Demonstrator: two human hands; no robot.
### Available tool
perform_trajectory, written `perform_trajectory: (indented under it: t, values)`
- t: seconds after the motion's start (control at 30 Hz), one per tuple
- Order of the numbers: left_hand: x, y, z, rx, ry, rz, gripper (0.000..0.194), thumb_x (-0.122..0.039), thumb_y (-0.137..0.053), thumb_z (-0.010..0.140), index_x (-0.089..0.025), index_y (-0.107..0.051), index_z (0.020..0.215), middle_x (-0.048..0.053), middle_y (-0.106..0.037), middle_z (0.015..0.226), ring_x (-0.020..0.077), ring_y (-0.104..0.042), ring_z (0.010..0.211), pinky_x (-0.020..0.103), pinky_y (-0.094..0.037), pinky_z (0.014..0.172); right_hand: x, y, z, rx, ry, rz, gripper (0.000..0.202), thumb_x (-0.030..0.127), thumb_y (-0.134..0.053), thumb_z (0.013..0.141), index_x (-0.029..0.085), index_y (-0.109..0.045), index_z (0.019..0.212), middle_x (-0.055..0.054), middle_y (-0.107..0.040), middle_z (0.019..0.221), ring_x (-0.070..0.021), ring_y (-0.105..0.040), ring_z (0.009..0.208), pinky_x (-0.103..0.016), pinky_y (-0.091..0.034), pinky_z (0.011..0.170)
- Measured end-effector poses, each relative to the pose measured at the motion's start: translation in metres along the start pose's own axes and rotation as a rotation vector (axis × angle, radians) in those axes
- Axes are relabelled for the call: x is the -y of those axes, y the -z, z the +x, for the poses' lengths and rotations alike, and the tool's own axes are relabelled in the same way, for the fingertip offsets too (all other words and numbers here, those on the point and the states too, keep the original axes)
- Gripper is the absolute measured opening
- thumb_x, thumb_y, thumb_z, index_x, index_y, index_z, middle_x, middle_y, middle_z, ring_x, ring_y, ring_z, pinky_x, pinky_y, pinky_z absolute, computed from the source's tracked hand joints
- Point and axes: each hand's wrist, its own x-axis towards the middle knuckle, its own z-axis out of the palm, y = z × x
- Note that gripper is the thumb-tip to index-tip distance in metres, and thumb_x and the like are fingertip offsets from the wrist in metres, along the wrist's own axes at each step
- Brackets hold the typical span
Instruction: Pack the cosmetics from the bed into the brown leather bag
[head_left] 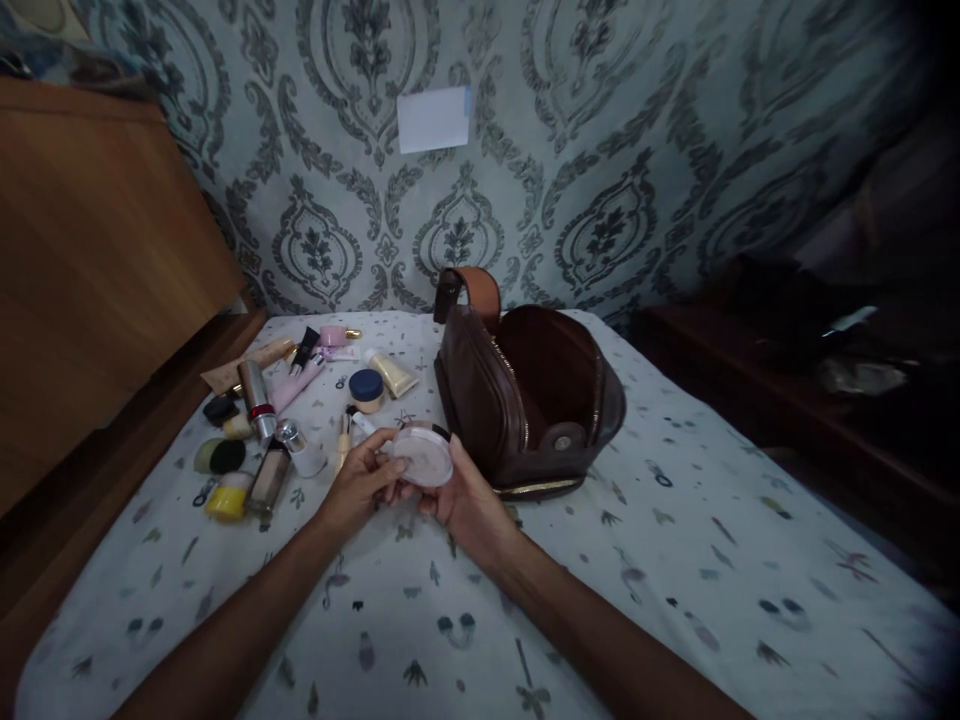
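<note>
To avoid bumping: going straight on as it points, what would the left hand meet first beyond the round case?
Beyond the round case, the left hand would probably meet the right hand first; the brown bag seems next, though depth is unclear.

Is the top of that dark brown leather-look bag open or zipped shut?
Open. The dark brown leather-look bag has its gold zipper edges spread apart, exposing a reddish-brown interior.
</note>
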Motion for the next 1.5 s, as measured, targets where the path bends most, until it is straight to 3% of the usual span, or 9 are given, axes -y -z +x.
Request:
perform_trajectory:
  t: [0.2, 0.37, 0.53, 0.67, 0.87, 1.03, 1.17, 1.3, 1.5]
  values:
    - [-0.007, -0.002, -0.006, 0.07, -0.036, 0.002, 0.059, -0.05, -0.086, 0.061, -0.019, -0.063, 0.106, -0.008, -0.053, 0.049, 0.0072, -0.044, 0.041, 0.016, -0.029, 0.04, 0.004, -0.004, -0.007, 0.026, 0.122, -0.07, 0.052, 0.057, -0.076, 0.073, 0.015, -0.07, 0.103, -0.005, -0.072, 0.078, -0.012, -0.062, 0.063, -0.02, -0.044, 0.053]
    - [-0.002, 0.004, -0.009, 0.068, -0.035, -0.045, 0.063, -0.05, -0.086, 0.062, -0.024, -0.064, 0.115, -0.007, -0.054, 0.051, 0.0094, -0.048, 0.048, 0.019, -0.039, 0.049, 0.013, -0.008, -0.016, 0.083, 0.141, -0.037, 0.059, 0.052, -0.084, 0.064, 0.014, -0.072, 0.108, -0.006, -0.072, 0.082, -0.0118, -0.063, 0.065, -0.021, -0.046, 0.059]
    - [-0.004, -0.005, -0.008, -0.11, -0.081, -0.072, 0.06, -0.068, -0.072, 0.068, -0.027, -0.068, 0.111, -0.002, -0.062, 0.065, 0.013, -0.055, 0.055, 0.023, -0.046, 0.052, 0.028, -0.014, -0.023, 0.16, 0.169, -0.023, 0.065, 0.056, -0.084, 0.06, 0.011, -0.074, 0.106, -0.008, -0.072, 0.081, -0.0118, -0.063, 0.065, -0.023, -0.048, 0.065]
    - [-0.015, -0.021, -0.007, -0.179, -0.204, 0.249, 0.042, -0.058, -0.072, 0.075, -0.024, -0.07, 0.1, -0.001, -0.066, 0.073, 0.0138, -0.058, 0.062, 0.022, -0.048, 0.056, 0.046, -0.015, -0.032, 0.174, 0.226, -0.019, 0.06, 0.052, -0.084, 0.064, 0.013, -0.074, 0.108, -0.007, -0.073, 0.08, -0.0128, -0.065, 0.067, -0.025, -0.049, 0.068]
    - [-0.023, -0.044, 0.001, 0.044, -0.592, 0.839, 0.018, -0.039, -0.061, 0.089, -0.024, -0.068, 0.082, -0.002, -0.062, 0.063, 0.0155, -0.061, 0.057, 0.022, -0.05, 0.056, 0.079, -0.014, -0.053, 0.17, 0.298, -0.083, 0.063, 0.054, -0.082, 0.066, 0.013, -0.072, 0.113, -0.008, -0.073, 0.085, -0.0145, -0.066, 0.071, -0.027, -0.05, 0.068]
    - [-0.03, -0.079, 0.012, 0.165, -0.895, 1.106, 0.017, -0.024, -0.05, 0.095, -0.024, -0.066, 0.101, 0.002, -0.073, 0.08, 0.0159, -0.069, 0.065, 0.021, -0.052, 0.059, 0.105, -0.007, -0.06, 0.179, 0.431, -0.11, 0.057, 0.063, -0.07, 0.075, 0.009, -0.073, 0.095, -0.007, -0.068, 0.065, -0.0148, -0.061, 0.059, -0.025, -0.046, 0.059]
    - [-0.032, -0.096, 0.021, 0.1, -1.148, 1.325, 0.028, -0.026, -0.045, 0.098, -0.022, -0.061, 0.121, 0.007, -0.078, 0.096, 0.0188, -0.074, 0.073, 0.023, -0.054, 0.062, 0.12, 0.005, -0.055, 0.122, 0.431, -0.072, 0.056, 0.065, -0.062, 0.081, 0.01, -0.071, 0.083, -0.006, -0.064, 0.059, -0.0128, -0.058, 0.055, -0.021, -0.044, 0.053]
    - [-0.027, -0.1, 0.025, 0.025, -1.182, 1.509, 0.037, -0.029, -0.04, 0.1, -0.022, -0.056, 0.132, 0.005, -0.078, 0.087, 0.0173, -0.072, 0.06, 0.024, -0.05, 0.053, 0.127, 0.013, -0.048, 0.069, 0.434, -0.023, 0.052, 0.062, -0.063, 0.081, 0.011, -0.07, 0.094, -0.006, -0.068, 0.069, -0.0112, -0.057, 0.056, -0.021, -0.044, 0.053]
    - [-0.022, -0.1, 0.023, -0.015, -1.213, 1.589, 0.047, -0.025, -0.037, 0.101, -0.022, -0.039, 0.148, 0.004, -0.076, 0.087, 0.0177, -0.071, 0.061, 0.026, -0.051, 0.055, 0.132, 0.013, -0.042, 0.021, 0.412, 0.057, 0.048, 0.054, -0.068, 0.082, 0.012, -0.069, 0.104, -0.009, -0.073, 0.088, -0.0102, -0.062, 0.063, -0.018, -0.045, 0.056]
